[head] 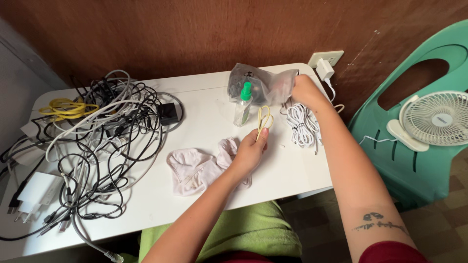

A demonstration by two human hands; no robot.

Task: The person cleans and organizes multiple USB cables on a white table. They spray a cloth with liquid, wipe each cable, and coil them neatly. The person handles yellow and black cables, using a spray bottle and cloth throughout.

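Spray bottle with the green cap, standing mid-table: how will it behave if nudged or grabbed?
The spray bottle stands upright, tall and narrow on the white table, so a sideways nudge probably tips it. On its side it would likely roll. Its clear body looks smooth, perhaps a little slippery, and probably light.

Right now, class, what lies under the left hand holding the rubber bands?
A crumpled pale pink cloth lies on the white table beneath the left hand and its yellow rubber bands. The hand covers part of the cloth.
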